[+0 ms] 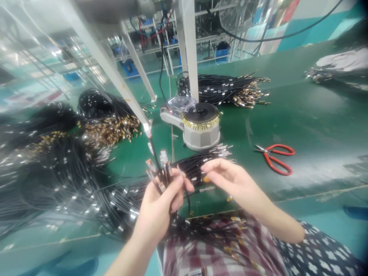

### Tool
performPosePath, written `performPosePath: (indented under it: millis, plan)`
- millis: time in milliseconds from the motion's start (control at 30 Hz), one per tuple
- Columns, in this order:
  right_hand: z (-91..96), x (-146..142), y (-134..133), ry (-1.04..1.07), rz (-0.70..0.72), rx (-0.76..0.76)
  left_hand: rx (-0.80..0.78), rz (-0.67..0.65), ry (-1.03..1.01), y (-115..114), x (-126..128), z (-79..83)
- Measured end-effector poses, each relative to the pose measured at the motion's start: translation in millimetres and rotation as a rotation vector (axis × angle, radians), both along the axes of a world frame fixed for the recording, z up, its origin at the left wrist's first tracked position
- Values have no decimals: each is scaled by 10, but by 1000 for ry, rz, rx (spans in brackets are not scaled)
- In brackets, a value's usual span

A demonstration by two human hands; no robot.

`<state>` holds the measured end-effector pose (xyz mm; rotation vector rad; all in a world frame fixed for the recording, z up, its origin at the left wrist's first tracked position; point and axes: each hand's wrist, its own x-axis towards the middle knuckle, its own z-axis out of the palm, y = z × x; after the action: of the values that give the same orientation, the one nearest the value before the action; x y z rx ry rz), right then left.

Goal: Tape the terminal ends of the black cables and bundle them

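My left hand (162, 203) is closed round a bundle of black cables (165, 174), their metal-tipped connector ends standing up above the fingers. The lower lengths of these cables hang toward my lap. To the right, my right hand (230, 178) has its thumb and index finger brought together, apart from the bundle. At the thumb tip shows a small yellow piece of tape (206, 179). Just beyond the hands stands a round grey tape dispenser (201, 136) with short yellow strips round its black-topped wheel. More black cables (198, 165) lie between the dispenser and my hands.
Red-handled scissors (277, 159) lie open on the green table (322, 126) at right. Heaps of black cables (106, 122) cover the left side, and another cable bundle (227, 90) lies behind the dispenser. A white metal post (189, 50) rises behind it.
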<state>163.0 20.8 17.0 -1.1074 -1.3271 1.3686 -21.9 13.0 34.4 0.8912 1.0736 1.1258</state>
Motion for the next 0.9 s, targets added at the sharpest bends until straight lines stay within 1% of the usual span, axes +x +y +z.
performPosePath:
  millis: [67,133,233,367,533,667,900]
  plan:
    - [-26,36,0,115,-23,-34,-5,-33,19,-3,5,-11]
    - [-43,41,-2,204,-15,-48,-23,-61,36,-7,6,-31]
    - [-44,-4,-5,264,1,-47,-50,-82,28,-7,-2,-51]
    - [-17,-112,13,262,-37,5,-71,-95,0,3,-11,-55]
    - [8,-228,59,290,-61,24,-47,-53,20,-2,-2,-49]
    - [28,-257,82,288,-47,25,-44,-17,47,-15,-4,-49]
    - [63,-259,88,271,-27,23,-2,-54,64,-45,-9,-61]
